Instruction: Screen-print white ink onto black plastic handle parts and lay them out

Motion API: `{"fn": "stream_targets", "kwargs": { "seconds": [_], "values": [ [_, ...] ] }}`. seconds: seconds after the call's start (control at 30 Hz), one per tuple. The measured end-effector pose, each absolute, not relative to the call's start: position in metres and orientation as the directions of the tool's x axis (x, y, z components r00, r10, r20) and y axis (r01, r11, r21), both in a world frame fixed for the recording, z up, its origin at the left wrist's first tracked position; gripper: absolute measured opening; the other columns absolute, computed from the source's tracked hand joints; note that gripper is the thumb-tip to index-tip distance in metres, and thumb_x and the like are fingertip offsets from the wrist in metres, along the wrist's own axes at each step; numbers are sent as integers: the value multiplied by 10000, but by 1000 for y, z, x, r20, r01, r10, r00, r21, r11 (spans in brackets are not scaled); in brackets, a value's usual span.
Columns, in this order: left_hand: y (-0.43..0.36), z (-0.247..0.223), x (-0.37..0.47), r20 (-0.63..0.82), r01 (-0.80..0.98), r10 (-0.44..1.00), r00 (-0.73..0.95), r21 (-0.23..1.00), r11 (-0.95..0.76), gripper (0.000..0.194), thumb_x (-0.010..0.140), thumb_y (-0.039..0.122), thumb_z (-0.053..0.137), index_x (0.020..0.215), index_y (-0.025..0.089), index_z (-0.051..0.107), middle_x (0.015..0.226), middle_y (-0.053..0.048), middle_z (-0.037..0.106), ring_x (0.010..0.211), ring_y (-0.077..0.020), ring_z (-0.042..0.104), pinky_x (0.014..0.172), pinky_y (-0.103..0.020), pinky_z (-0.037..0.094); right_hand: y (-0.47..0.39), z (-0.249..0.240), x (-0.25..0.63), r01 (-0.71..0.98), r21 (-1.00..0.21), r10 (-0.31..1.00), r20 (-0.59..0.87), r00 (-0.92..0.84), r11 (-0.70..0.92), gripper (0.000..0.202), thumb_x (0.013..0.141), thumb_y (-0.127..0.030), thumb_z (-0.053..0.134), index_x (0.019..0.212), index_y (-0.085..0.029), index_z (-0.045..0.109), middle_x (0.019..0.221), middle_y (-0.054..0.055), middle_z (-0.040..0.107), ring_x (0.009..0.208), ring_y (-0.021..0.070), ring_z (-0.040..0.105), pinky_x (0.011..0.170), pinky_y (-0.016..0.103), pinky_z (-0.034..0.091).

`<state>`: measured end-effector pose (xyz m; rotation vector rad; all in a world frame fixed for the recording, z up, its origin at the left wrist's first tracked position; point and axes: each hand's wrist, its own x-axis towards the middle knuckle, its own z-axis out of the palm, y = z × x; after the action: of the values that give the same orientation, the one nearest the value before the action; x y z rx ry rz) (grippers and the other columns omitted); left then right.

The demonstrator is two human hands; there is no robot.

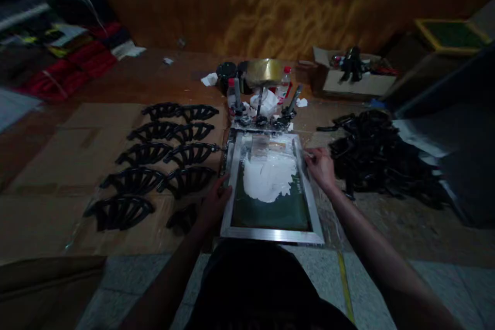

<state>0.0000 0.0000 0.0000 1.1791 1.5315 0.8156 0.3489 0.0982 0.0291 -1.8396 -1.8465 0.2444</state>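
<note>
Along the far left of the surface (127, 69), red bundles (73, 64) are lying behind a flattened cardboard sheet (42, 178), on which curved, ribbed black pieces (145, 153) are being displayed in five rough rows of two; by their orderly spread, these are presumably being counted as done, though no mark is being made out on them. Beside the nearest of these, the left hand (214, 201) is being held at the left rim of a metal screen frame (270, 235); its grip is being obscured by shadow, so whether it is closed on the rim cannot be told. Between the hands, the frame is lying flat before a clamp assembly (263, 122), and white paste (266, 178) is being borne on its green mesh (270, 215), the near part being left bare. Small pale marks at the mesh's right edge, perhaps writing, are proving illegible, and no brand is being made out on the red-capped bottles (284, 85) behind. At the right rim, the right hand (320, 166) is being held with bent fingers; whether anything is being pinched cannot be told. Farther right, an open carton (359, 84) is standing behind a jumbled black heap (381, 157), which is probably being left for later, so the work is being judged unfinished.
</note>
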Motion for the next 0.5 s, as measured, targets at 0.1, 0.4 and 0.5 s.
{"fn": "stream_targets", "kwargs": {
  "seconds": [0.1,0.4,0.5],
  "values": [
    [1,-13,8,-311,337,948,-70,887,316,658,888,461,520,1465,158,427,1063,-99,709,934,-222,677,803,-339,544,121,55,282,897,-318,926,320,-201,305,544,809,-294,627,1320,-125,542,1391,200,489,1225,349,469,989,466,420],
    [7,-24,7,-350,410,936,-41,848,335,606,893,438,509,1427,155,473,1069,-115,722,935,-257,693,862,-382,530,67,57,242,725,-226,700,-190,-688,651,243,872,-112,508,1056,-181,650,1085,95,691,985,222,614,774,293,442],
    [7,-25,8,-358,369,933,-41,862,348,585,892,424,518,1412,159,486,1132,-122,714,977,-257,690,886,-383,529,60,61,256,571,-287,539,-190,-821,769,229,828,-99,557,1003,-199,667,1031,59,703,961,203,615,776,280,432]
  ]
}}
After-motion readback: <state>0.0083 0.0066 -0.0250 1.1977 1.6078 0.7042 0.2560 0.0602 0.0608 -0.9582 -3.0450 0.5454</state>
